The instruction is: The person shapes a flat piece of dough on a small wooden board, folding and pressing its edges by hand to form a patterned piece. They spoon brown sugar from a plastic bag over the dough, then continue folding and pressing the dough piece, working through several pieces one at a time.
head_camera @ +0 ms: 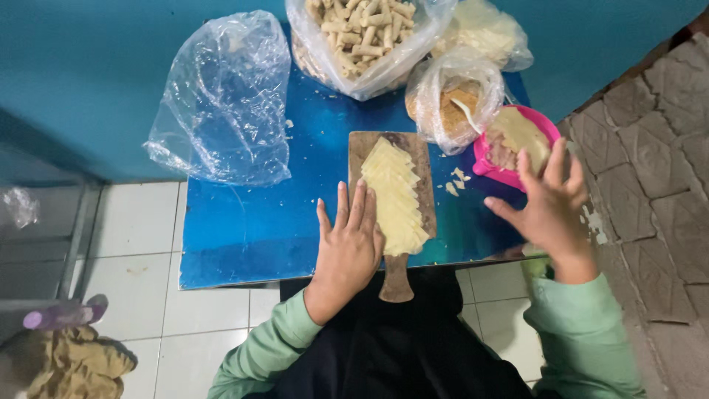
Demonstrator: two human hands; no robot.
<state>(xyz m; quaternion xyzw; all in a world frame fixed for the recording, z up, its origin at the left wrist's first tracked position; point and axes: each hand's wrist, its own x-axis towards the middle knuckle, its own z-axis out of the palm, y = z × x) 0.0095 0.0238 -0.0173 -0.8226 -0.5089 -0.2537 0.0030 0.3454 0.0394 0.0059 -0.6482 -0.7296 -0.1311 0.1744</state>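
Note:
A wooden cutting board with a handle lies on a small blue table. Several thin pale yellow slices are fanned out along it. My left hand rests flat on the table with its fingers spread, touching the left edge of the board and the slices. My right hand hovers open just in front of a pink bowl that holds a pale flat sheet and some filling. Neither hand holds anything.
An empty clear plastic bag lies at the table's left. At the back stand a bag of rolled pastry sticks, a bag of brown crumbs and another pale bag. White floor tiles lie left, a stone wall right.

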